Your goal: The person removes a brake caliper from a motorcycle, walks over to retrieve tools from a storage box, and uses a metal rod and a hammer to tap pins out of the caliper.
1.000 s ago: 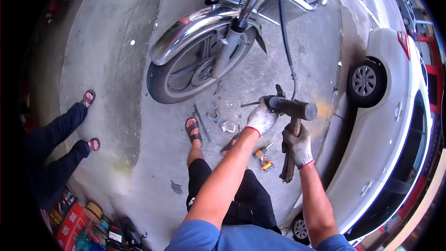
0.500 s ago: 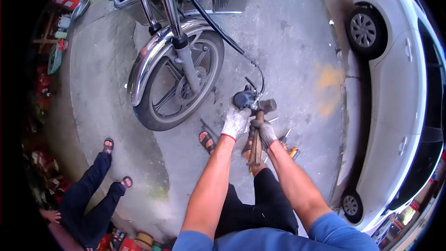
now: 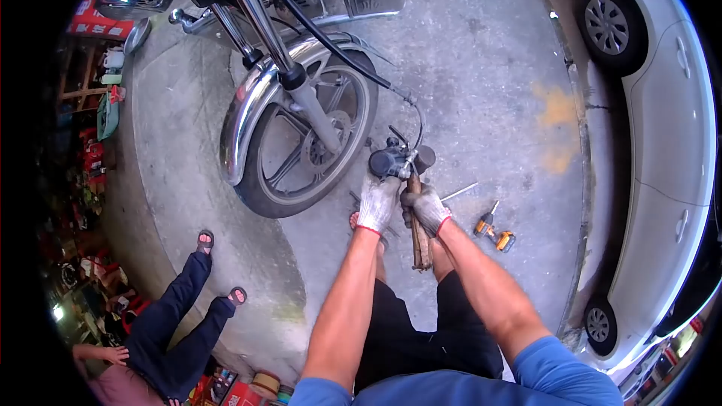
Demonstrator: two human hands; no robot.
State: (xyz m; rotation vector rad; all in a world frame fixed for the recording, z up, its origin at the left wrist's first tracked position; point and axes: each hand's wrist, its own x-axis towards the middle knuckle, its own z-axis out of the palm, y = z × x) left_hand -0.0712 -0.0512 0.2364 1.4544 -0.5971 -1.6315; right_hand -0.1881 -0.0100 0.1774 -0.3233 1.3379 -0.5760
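Note:
My left hand point(image 3: 377, 201), in a white glove with a red cuff, is closed on a dark round metal part point(image 3: 388, 163) with a cable running from it. My right hand point(image 3: 426, 208), gloved too, wraps round the wooden handle point(image 3: 420, 244) of a hammer. The hammer head point(image 3: 425, 158) touches or nearly touches the metal part on its right side; the exact contact cannot be made out. Ahead and to the left of both hands stands a motorcycle front wheel point(image 3: 308, 135). The black cable point(image 3: 331, 45) leads up toward the handlebar.
An orange power driver point(image 3: 494, 231) and a thin metal rod point(image 3: 459, 192) lie on the concrete at right. A white car point(image 3: 662, 128) stands along the right side. Another person in dark trousers point(image 3: 180, 316) is at lower left. Shelves with goods line the left edge.
The hammer has moved left from over the right side to beside the metal part, with my right hand on its handle. The view has shifted, so more of the motorcycle shows.

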